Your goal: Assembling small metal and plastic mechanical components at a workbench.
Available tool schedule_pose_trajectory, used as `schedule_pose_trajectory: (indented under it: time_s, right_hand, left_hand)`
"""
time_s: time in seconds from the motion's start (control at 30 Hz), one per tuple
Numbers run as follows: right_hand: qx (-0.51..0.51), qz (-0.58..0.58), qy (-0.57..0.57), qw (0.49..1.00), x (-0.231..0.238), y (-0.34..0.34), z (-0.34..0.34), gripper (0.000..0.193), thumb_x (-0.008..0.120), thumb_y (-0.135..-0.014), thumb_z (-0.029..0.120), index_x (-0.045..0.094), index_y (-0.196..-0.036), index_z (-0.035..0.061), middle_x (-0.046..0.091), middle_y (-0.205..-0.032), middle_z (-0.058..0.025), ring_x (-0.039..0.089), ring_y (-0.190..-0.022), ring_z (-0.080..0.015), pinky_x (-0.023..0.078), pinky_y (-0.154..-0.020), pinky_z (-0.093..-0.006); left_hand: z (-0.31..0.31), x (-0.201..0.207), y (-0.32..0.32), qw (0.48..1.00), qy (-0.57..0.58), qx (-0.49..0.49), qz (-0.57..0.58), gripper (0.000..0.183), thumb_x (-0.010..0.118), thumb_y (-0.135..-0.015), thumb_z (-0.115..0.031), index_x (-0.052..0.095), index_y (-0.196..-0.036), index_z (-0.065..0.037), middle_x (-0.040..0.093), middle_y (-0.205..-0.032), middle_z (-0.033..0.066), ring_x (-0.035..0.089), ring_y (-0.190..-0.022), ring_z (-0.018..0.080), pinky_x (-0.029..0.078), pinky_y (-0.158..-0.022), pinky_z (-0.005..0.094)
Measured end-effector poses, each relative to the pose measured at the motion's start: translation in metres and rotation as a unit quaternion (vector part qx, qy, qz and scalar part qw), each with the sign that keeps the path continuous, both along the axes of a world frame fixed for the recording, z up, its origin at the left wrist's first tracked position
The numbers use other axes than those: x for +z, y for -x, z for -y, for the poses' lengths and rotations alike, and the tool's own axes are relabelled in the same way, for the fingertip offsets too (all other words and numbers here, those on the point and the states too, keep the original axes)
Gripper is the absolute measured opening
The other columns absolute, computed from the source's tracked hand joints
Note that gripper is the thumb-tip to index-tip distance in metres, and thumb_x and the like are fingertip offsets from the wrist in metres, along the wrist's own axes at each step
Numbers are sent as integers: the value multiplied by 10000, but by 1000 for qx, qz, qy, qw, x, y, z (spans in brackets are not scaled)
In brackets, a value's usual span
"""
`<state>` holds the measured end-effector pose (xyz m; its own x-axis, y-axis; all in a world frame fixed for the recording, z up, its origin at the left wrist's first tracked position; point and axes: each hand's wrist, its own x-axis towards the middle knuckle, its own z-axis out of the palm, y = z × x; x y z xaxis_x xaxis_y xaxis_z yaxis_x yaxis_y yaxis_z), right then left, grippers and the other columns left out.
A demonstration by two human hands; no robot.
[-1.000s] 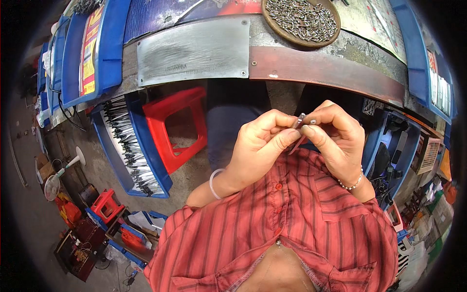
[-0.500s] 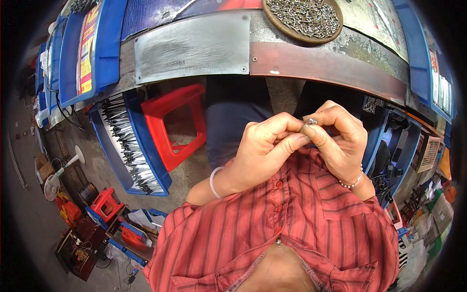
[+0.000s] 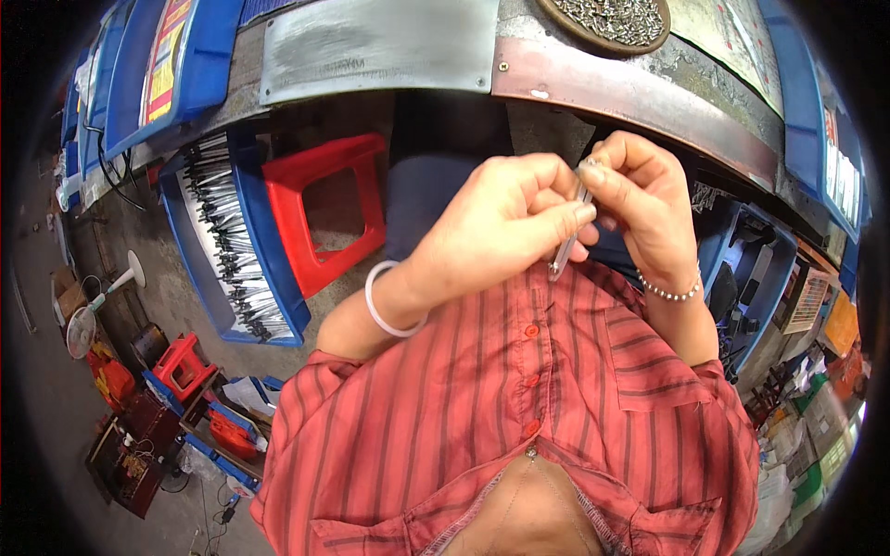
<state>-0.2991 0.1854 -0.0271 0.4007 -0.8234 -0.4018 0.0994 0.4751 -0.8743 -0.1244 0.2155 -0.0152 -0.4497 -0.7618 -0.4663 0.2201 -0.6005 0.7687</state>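
Observation:
My left hand (image 3: 519, 206) is closed on a slim, clear-looking tube (image 3: 558, 263), thumb and fingers pinching it near the middle. The tube slants, and its lower end shows a small shiny tip just above the shirt front. At the tube's upper end my right hand (image 3: 646, 195) pinches a small shiny metal part (image 3: 591, 163), mostly covered by the fingertips. Whether that part is seated in the tube or only touching it, I cannot tell. Both hands are in front of the chest, short of the bench edge.
On the bench (image 3: 630, 88) lies a metal plate (image 3: 380, 46); a round bowl (image 3: 623, 48) holds many small metal pieces. Below stand a blue tray (image 3: 292, 310) of slim clear items with black ends, a red stool (image 3: 283, 213) and a blue bin (image 3: 774, 269) at right.
The slim tube now shows between my hands, where before only a small metal part showed at the fingertips. Both hands sit higher in the picture, and the bench has shifted upward in view.

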Motion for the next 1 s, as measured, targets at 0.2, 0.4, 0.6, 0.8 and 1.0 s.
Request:
schedule_pose_trajectory:
  time_s: [0.2, 0.4, 0.6, 0.8, 1.0]
  right_hand:
    - [3, 34, -41, 999, -7, -6, 10, 154, 655, -823, 172, 577, -732, 75, 551, -621, 31, 421, -486, -19, 291, -422, -165]
    - [-8, 44, -78, 996, -22, -8, 11, 154, 653, -822, 167, 582, -710, 90, 478, -576, 60, 363, -463, -12, 259, -422, -167]
    - [-2, 29, -73, 997, -21, -9, 9, 149, 646, -826, 171, 589, -710, 97, 476, -575, 65, 360, -467, -7, 240, -428, -169]
    - [-1, 41, -64, 997, -15, -13, 11, 128, 637, -831, 169, 592, -731, 103, 494, -596, 72, 380, -490, -5, 251, -438, -167]
    - [-38, 55, -23, 997, -1, -17, 6, 113, 611, -851, 148, 570, -780, 70, 531, -630, 38, 433, -513, -16, 315, -454, -160]
  left_hand:
    - [12, -5, -8, 999, -37, -11, -38, 174, 588, -870, -162, 546, -876, 7, 653, -828, 166, 665, -695, 210, 553, -607, 265]
    - [13, -14, -11, 993, -78, -4, -91, 167, 580, -875, -147, 549, -875, 17, 652, -848, 189, 673, -719, 231, 566, -611, 271]
    - [10, -16, -12, 990, -90, -3, -108, 182, 584, -875, -163, 557, -887, 17, 654, -863, 191, 673, -729, 236, 565, -609, 269]
    - [11, -14, -15, 990, -76, -2, -117, 215, 579, -881, -184, 566, -917, 27, 654, -862, 186, 673, -725, 232, 562, -612, 264]
    - [4, -2, -6, 982, -78, 71, -156, 382, 433, -949, -316, 541, -969, 50, 645, -822, 191, 663, -663, 244, 558, -587, 295]
